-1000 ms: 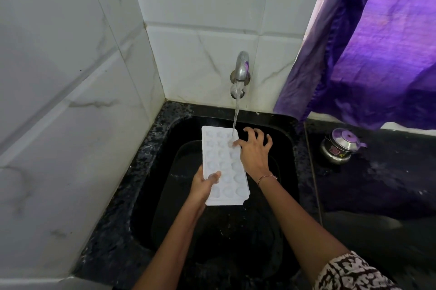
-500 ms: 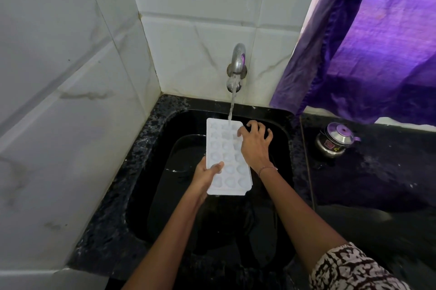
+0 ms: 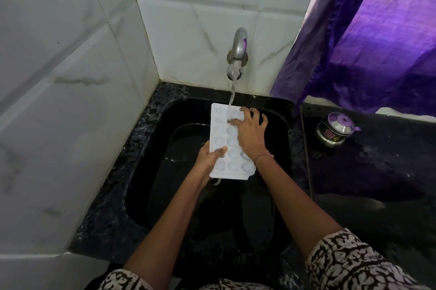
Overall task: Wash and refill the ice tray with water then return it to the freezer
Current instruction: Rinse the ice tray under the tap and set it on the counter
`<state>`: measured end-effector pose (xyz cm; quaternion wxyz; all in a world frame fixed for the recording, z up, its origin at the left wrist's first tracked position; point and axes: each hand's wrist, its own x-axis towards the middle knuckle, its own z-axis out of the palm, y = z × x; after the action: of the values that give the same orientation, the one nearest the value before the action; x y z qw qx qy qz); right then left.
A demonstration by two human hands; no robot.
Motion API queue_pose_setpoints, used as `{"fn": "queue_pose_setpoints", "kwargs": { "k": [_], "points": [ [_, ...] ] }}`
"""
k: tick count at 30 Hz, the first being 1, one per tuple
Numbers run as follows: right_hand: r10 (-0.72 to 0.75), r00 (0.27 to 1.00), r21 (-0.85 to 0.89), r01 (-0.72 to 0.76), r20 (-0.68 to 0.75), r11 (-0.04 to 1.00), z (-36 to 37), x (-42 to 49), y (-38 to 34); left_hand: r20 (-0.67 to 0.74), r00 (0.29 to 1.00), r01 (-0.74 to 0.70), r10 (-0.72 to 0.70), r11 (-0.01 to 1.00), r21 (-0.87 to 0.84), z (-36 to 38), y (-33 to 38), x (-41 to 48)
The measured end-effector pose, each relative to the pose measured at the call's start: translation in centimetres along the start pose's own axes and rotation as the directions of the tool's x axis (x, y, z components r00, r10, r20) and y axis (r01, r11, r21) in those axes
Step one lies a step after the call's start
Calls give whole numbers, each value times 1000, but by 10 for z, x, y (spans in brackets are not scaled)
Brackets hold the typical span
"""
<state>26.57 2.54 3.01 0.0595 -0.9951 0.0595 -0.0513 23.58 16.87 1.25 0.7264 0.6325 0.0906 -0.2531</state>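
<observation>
A white ice tray (image 3: pixel 221 134) with rounded cells is held over the black sink (image 3: pixel 285 129), its far end under the running water from the metal tap (image 3: pixel 238 51). My left hand (image 3: pixel 210 160) grips the tray's near left edge, thumb on top. My right hand (image 3: pixel 251 131) rests on the tray's right side with spread fingers, the fingertips touching the cells near the stream. Part of the tray's right half is hidden under that hand.
White marble-look tiles form the left and back walls. A black granite counter (image 3: pixel 368 171) lies to the right, wet, with a small steel pot with a purple lid (image 3: pixel 335 129) on it. A purple curtain (image 3: pixel 368 42) hangs above the counter.
The tray stays under the tap in my left hand's grip. My right hand's fingertips have shifted across the far cells, a little toward the tray's middle. The camera view has tilted slightly.
</observation>
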Motion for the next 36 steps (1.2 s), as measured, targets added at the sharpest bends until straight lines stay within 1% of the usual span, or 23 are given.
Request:
{"fn": "queue_pose_setpoints", "kwargs": {
  "k": [3,5,7,10,15,22,25,28,33,36],
  "points": [
    [-33,999,-21,34,40,999,1,0,3,22,1000,5,-6,1000,27,-2,-3,1],
    [-30,1000,18,30,-4,999,1,1,4,25,1000,13,-14,999,35,-3,-6,1],
    [-72,997,42,72,-21,996,1,3,3,31,999,12,-13,999,31,-2,-7,2],
    [-140,990,20,139,29,990,4,6,0,46,999,10,-12,999,43,2,-4,3],
    [-151,986,6,151,68,988,3,8,5,63,998,5,-9,998,69,5,-3,3],
    [-172,983,6,172,70,985,7,8,9,69,997,13,-18,997,69,4,-10,4],
    [-93,995,64,91,29,994,7,12,6,50,999,14,-17,999,49,4,-14,0],
    [-46,999,48,45,12,998,8,20,2,52,999,13,-15,998,55,2,-18,-4],
    [-110,988,0,110,108,994,13,26,-4,47,999,20,-24,998,66,-4,-21,-8],
    [-114,984,32,111,136,993,16,27,-6,30,999,19,-22,997,76,-9,-21,-11]
  ]
}}
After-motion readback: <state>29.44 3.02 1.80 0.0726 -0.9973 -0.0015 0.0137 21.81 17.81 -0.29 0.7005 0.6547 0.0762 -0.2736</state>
